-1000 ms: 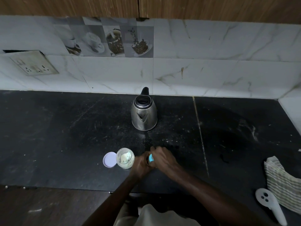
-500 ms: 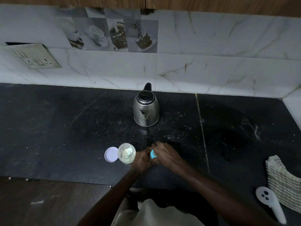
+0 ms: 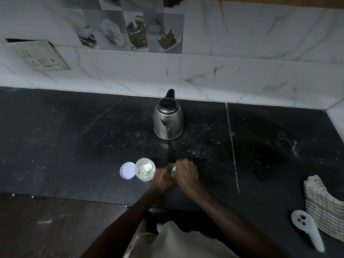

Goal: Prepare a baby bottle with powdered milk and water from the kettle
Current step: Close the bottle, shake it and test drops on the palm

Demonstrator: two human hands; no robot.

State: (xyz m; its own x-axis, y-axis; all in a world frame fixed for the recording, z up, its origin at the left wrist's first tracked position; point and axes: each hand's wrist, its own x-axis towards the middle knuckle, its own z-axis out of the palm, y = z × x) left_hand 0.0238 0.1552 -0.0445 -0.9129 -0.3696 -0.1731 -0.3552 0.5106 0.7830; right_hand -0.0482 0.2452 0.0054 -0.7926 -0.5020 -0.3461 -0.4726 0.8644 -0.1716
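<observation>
Left hand (image 3: 161, 178) and right hand (image 3: 186, 173) both curl round the baby bottle (image 3: 174, 168), near centre, just right of the open powder jar (image 3: 145, 172). This looks like twisting its top: brace the body upright and turn only the cyan part. The kettle (image 3: 167, 121) stands farther back.

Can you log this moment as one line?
left hand + right hand: both grip bottle, mostly hidden | powder jar: open, lid beside it | kettle: upright behind, untouched
</observation>
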